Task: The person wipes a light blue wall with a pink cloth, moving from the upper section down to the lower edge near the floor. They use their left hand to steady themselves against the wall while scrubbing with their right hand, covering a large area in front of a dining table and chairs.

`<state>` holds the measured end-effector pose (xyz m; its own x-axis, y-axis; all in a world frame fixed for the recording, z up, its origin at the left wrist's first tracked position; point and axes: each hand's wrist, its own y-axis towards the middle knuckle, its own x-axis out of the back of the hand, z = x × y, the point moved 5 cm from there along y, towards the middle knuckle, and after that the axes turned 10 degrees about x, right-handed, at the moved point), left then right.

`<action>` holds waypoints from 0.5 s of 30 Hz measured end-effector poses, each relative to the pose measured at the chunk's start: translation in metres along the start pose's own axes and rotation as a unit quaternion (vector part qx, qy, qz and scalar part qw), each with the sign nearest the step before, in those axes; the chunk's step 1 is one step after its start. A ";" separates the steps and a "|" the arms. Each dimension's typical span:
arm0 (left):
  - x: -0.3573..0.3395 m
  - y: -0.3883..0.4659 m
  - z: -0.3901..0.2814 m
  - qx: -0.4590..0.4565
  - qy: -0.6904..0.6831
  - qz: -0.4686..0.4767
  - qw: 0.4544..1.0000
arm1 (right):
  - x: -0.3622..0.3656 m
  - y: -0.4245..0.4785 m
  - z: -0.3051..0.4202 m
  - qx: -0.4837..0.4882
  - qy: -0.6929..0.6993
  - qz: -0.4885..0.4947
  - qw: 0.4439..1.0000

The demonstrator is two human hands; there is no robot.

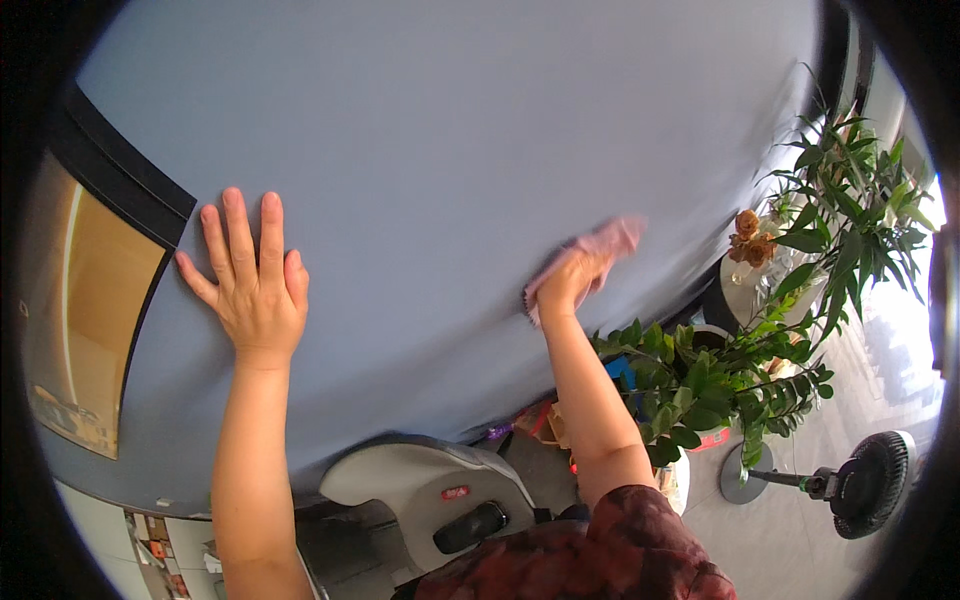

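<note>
My left hand lies flat against a blue-grey wall, its fingers spread and nothing in it. Just left of those fingertips is the corner of a black frame. Farther right, my right hand presses a pink cloth to the same wall. The cloth sticks out on both sides of the fingers and looks slightly blurred. Part of it is hidden under the hand.
Below stands a grey and white chair. Leafy potted plants crowd the right side, near a round table with dried flowers. A black standing fan is at lower right. A glossy panel borders the left.
</note>
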<state>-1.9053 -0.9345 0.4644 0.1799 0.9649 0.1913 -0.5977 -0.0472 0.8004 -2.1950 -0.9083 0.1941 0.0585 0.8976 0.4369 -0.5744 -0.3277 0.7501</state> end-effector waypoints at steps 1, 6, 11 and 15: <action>-0.001 0.001 0.001 -0.002 0.004 -0.002 1.000 | 0.014 0.022 0.023 0.014 0.024 -0.039 0.999; -0.007 -0.006 0.005 0.013 -0.131 -0.003 0.991 | 0.090 0.102 0.175 0.214 0.167 -0.138 0.953; -0.001 -0.006 0.019 0.035 -0.205 -0.019 0.978 | 0.083 0.033 0.252 0.394 0.214 -0.107 0.888; -0.004 -0.004 0.009 0.010 -0.171 -0.035 0.985 | 0.009 -0.104 0.207 0.411 0.153 -0.103 0.893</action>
<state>-1.8965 -0.9408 0.4655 0.4749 0.8229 0.3120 -0.5595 0.0086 0.8288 -1.9656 -0.9272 0.2227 -0.2039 0.9613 0.1853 0.2232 -0.1386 0.9649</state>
